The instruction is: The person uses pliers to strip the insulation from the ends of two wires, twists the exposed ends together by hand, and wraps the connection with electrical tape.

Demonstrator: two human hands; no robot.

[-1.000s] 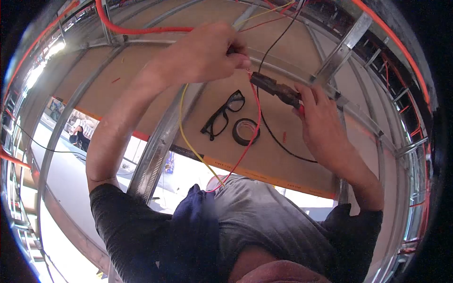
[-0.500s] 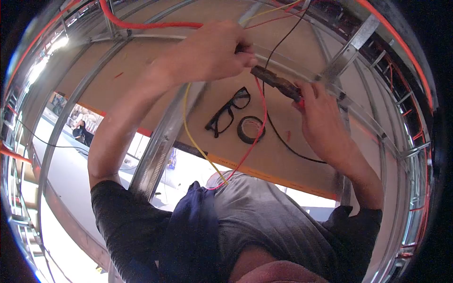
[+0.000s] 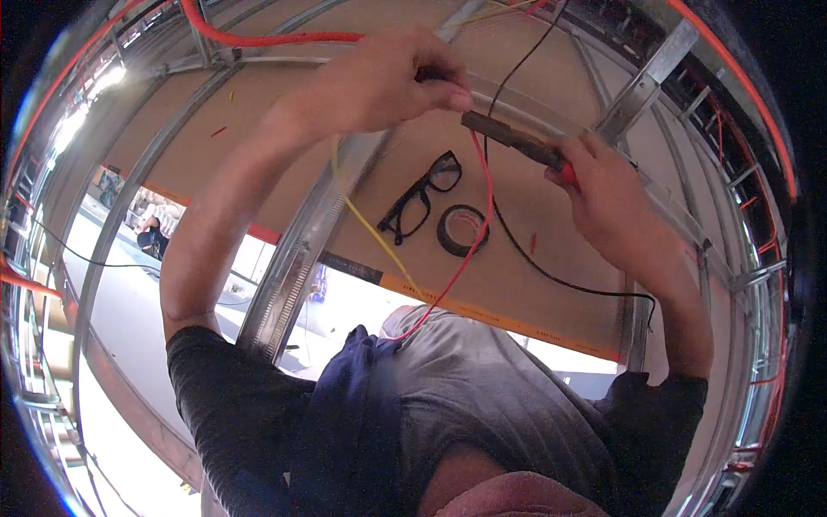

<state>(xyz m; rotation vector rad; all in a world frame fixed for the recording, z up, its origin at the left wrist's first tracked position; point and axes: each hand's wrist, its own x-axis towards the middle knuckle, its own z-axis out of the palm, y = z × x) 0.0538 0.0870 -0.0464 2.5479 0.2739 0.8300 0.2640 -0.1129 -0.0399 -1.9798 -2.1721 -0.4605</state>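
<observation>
One rusty pliers (image 3: 515, 141), one red wire (image 3: 484, 215)

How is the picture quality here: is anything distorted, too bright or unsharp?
Head view: strong fisheye bends the metal rails and blackens the corners; head view, lower left: the daylight behind the rails is washed out; the left hand, pliers and right hand are evenly lit and fairly sharp.

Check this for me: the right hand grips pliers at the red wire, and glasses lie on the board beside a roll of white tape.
One thing is wrong: the tape roll is black, not white, as the head view shows. The right hand does grip pliers at the red wire, and glasses lie on the board beside the roll.
</observation>
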